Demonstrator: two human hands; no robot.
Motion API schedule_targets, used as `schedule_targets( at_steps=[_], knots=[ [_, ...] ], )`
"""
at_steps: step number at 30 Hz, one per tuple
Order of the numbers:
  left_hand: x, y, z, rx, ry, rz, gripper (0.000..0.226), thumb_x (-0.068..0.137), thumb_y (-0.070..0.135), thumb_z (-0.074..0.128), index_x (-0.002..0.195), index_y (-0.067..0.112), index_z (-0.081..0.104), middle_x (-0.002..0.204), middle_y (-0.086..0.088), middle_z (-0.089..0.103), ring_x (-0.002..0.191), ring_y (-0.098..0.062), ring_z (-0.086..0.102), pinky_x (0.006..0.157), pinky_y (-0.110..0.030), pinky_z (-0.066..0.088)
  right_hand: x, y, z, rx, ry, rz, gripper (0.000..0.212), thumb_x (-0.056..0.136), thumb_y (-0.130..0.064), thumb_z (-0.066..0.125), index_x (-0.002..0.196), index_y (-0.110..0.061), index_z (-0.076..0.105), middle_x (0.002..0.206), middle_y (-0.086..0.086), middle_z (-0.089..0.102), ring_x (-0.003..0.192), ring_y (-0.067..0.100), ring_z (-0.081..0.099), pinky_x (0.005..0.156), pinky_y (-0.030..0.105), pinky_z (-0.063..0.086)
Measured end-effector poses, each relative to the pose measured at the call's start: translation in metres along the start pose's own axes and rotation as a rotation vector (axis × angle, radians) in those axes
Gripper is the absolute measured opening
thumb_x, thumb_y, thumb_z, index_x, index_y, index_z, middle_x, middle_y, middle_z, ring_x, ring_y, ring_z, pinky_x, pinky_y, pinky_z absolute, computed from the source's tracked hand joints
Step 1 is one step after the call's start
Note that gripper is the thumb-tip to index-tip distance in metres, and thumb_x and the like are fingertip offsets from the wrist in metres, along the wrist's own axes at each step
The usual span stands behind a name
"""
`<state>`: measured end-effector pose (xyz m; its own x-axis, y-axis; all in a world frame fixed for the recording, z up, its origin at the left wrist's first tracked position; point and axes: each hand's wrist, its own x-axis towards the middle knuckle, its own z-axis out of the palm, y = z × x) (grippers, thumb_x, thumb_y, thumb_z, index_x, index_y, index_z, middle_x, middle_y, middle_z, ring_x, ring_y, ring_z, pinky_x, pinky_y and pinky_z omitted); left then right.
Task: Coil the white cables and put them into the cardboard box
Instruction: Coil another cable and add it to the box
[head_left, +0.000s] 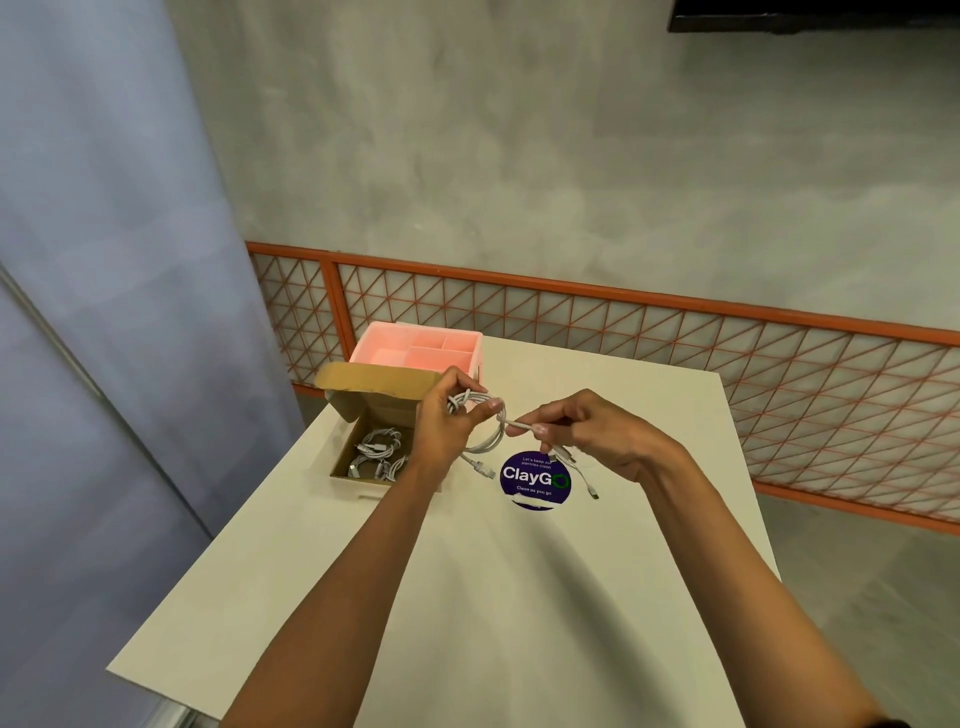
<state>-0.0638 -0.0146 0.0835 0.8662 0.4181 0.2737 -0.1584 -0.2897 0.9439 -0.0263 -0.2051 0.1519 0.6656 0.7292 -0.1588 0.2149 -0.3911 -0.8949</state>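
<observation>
While several coiled white cables (376, 454) already lie in the cardboard box (363, 475) at the far left of the tabletop (467, 571), one cable (485, 441) is mid-coil in the air just right of the box. Left hand (447, 421): closed around the loops. Right hand (582, 431): pinching the free end. Remaining, seemingly: finish the wrap, drop it in. Pink tray (415, 351) sits behind the box; round sticker (535, 478) below the hands. Near tabletop bare, with ample room; the left edge is close to the box.
</observation>
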Motion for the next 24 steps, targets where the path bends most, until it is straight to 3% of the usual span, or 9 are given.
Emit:
schedule_targets(
  at_steps=[4,7,9,12,17,20,24],
  knots=[
    [0.0,0.005,-0.005,-0.174,-0.079,-0.063,0.028,0.072,0.019,0.08,0.084,0.013,0.055,0.085,-0.01,0.063,0.075,-0.021,0.059,0.069,-0.045,0.051,-0.004,0.005,-0.008,0.108,-0.014,0.03,0.025,0.096,-0.004,0.049,0.106,-0.01,0.071,0.093,0.008,0.067,0.075,0.008,0.048,0.067,0.018,0.038],
    [-0.005,0.016,-0.006,-0.26,-0.199,-0.118,0.027,0.071,0.024,0.075,0.087,0.014,0.056,0.085,-0.007,0.06,0.058,-0.008,0.05,0.043,-0.024,0.039,-0.002,0.016,-0.013,0.137,0.025,0.091,0.026,0.098,-0.003,0.046,0.102,-0.009,0.07,0.077,-0.01,0.064,0.073,0.007,0.044,0.065,0.022,0.032],
    [-0.006,0.019,-0.007,-0.302,-0.292,-0.124,0.022,0.077,0.017,0.071,0.097,0.014,0.06,0.085,-0.001,0.058,0.058,-0.004,0.046,0.041,-0.019,0.036,-0.002,0.022,-0.017,0.177,0.048,0.12,0.026,0.098,-0.002,0.044,0.098,-0.008,0.069,0.061,-0.007,0.056,0.063,0.009,0.04,0.059,0.023,0.027],
    [-0.006,0.02,-0.008,-0.281,-0.348,-0.117,0.027,0.084,0.007,0.067,0.11,0.013,0.063,0.086,0.004,0.059,0.061,-0.004,0.048,0.044,-0.018,0.039,-0.002,0.028,-0.021,0.209,0.033,0.138,0.029,0.098,-0.001,0.042,0.095,-0.01,0.069,0.072,0.005,0.051,0.063,0.012,0.038,0.056,0.02,0.031],
    [-0.007,0.027,-0.005,-0.206,-0.34,-0.149,0.024,0.078,0.006,0.074,0.097,0.012,0.061,0.087,0.001,0.063,0.058,-0.011,0.047,0.042,-0.019,0.039,-0.001,0.03,-0.022,0.276,-0.002,0.107,0.026,0.099,-0.001,0.04,0.096,-0.008,0.065,0.082,0.004,0.051,0.069,0.011,0.047,0.062,0.017,0.045],
    [-0.007,0.032,-0.005,-0.149,-0.343,-0.166,0.029,0.075,0.007,0.077,0.096,0.013,0.059,0.094,-0.011,0.065,0.067,-0.022,0.05,0.04,-0.02,0.039,-0.002,0.033,-0.021,0.304,-0.052,0.103,0.02,0.099,-0.009,0.045,0.099,-0.006,0.064,0.085,0.006,0.054,0.069,0.01,0.053,0.067,0.019,0.047],
    [-0.009,0.039,-0.004,-0.148,-0.391,-0.191,0.028,0.075,0.004,0.076,0.093,0.016,0.058,0.084,-0.006,0.067,0.058,-0.004,0.054,0.04,-0.018,0.035,-0.003,0.033,-0.02,0.268,0.006,0.079,0.02,0.093,-0.024,0.056,0.091,-0.007,0.066,0.081,0.002,0.061,0.071,0.012,0.053,0.068,0.019,0.046]
  ],
)
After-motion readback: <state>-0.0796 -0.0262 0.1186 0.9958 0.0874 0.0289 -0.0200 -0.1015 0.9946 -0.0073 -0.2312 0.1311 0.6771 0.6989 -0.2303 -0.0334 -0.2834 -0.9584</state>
